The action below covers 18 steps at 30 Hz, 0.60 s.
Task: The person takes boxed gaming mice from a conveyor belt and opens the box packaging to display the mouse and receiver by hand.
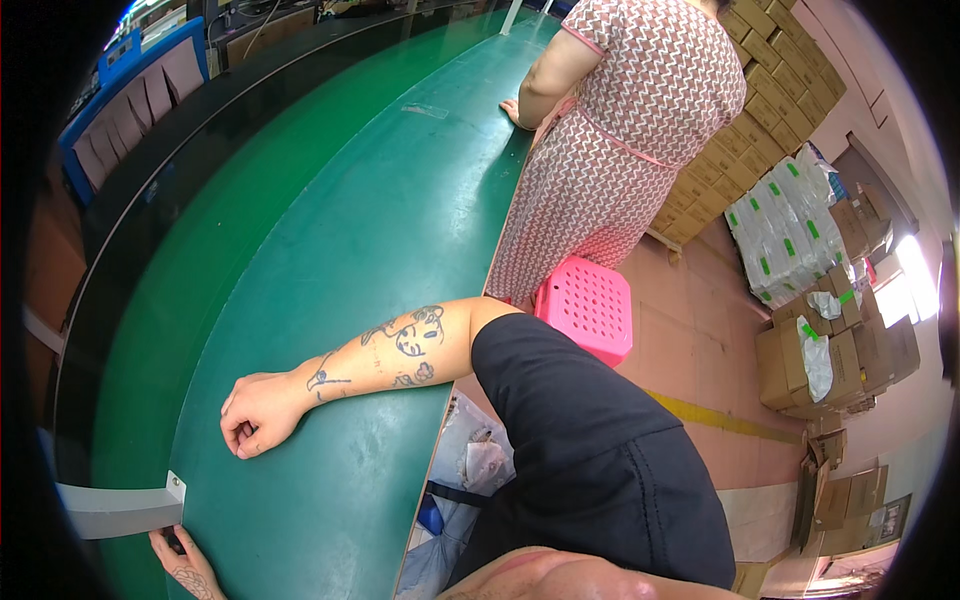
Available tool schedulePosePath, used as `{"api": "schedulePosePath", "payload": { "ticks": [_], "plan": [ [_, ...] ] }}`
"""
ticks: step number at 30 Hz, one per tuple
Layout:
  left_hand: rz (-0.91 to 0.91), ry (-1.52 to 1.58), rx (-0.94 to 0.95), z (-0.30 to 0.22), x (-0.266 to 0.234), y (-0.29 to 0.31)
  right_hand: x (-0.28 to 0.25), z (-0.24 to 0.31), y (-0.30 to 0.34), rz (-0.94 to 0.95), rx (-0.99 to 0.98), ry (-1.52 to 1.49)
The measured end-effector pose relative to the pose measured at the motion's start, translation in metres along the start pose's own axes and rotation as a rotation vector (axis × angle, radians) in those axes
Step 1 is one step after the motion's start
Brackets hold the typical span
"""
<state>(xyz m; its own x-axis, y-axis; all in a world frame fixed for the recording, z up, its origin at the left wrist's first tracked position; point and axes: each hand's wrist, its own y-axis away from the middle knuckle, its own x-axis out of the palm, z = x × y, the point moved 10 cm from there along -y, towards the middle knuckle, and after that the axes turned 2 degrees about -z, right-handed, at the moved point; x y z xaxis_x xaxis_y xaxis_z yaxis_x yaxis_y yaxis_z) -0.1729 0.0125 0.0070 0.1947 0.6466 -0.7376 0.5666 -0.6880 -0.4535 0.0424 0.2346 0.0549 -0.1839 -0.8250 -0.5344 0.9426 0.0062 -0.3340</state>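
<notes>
And there was the right hand, resting on the green table, fingers curled loosely under, nothing visible in its grip! Down at the lower left, the left hand had its fingers bent right up by the end of the grey metal bracket; whether it had hold of it, one could not tell. That bracket reached in over the brighter green strip to the table. Further up, a co-worker in a zigzag-patterned dress had a hand on the table, a pink stool just behind! Beyond, cardboard boxes stood stacked high.
</notes>
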Motion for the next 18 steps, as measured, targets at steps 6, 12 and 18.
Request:
{"api": "schedulePosePath", "payload": {
  "ticks": [6, 12, 18],
  "plan": [
    [-0.005, -0.031, 0.027, 0.000, -0.001, 0.001, 0.001, 0.001, 0.001, -0.013, -0.006, -0.005],
    [0.004, -0.008, -0.141, -0.027, -0.014, 0.005, 0.004, 0.004, -0.001, -0.007, -0.019, -0.023],
    [0.010, 0.038, -0.189, -0.042, 0.007, -0.005, -0.011, -0.007, 0.010, 0.016, 0.052, -0.002]
  ]
}}
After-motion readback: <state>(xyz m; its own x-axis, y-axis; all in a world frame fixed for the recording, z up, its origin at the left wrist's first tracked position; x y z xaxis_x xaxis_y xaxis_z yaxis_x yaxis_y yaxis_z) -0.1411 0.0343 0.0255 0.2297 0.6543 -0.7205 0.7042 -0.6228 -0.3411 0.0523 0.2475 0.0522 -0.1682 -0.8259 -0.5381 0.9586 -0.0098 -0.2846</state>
